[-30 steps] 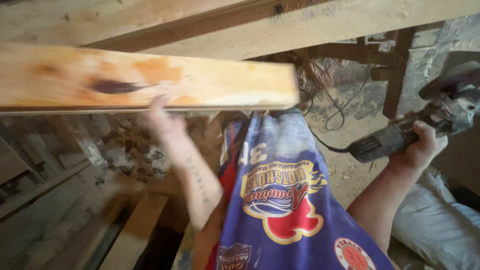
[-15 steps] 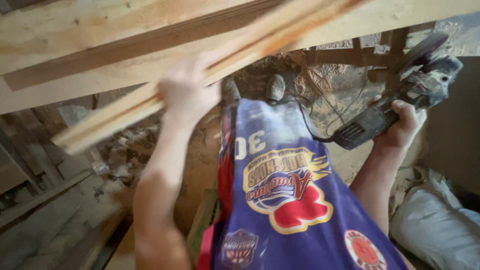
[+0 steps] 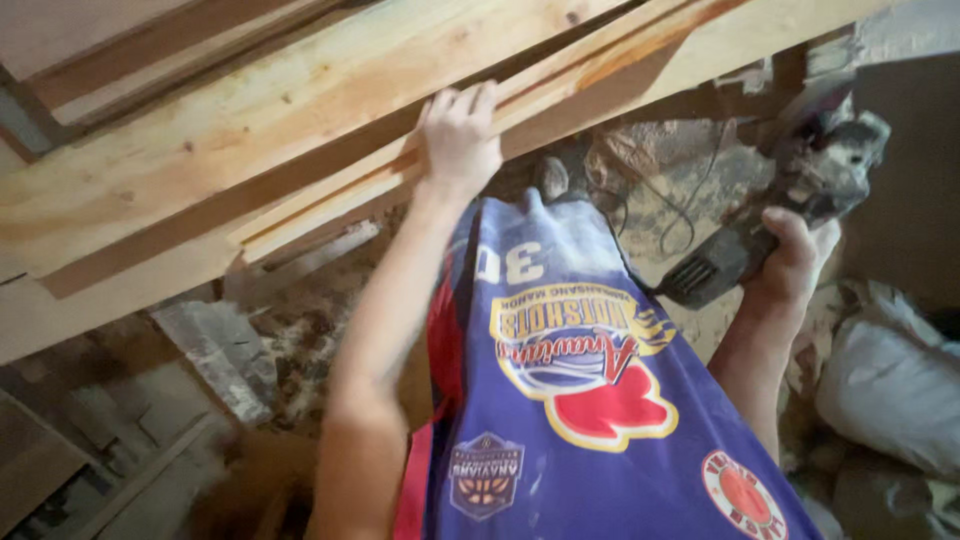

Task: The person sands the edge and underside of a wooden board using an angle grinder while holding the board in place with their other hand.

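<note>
Count on view: two hands, the left hand [image 3: 462,135] and the right hand [image 3: 795,262]; one power tool [image 3: 790,190]; one held plank [image 3: 520,120]; one white sack [image 3: 890,390].

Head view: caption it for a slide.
Left hand grips a thin wooden plank while right hand holds a power tool.

**Dusty, dim workshop floor**

Rough earthen ground [image 3: 320,320] strewn with rubble and wood scraps, below and left of the raised hand. Grey concrete block [image 3: 215,355] lying among debris. Loose planks [image 3: 140,480] farther down-left. Pale filled sacks [image 3: 885,385] heaped just beneath the lower hand. Dark wall [image 3: 915,170] beyond. Warm, muted light throughout.
</note>
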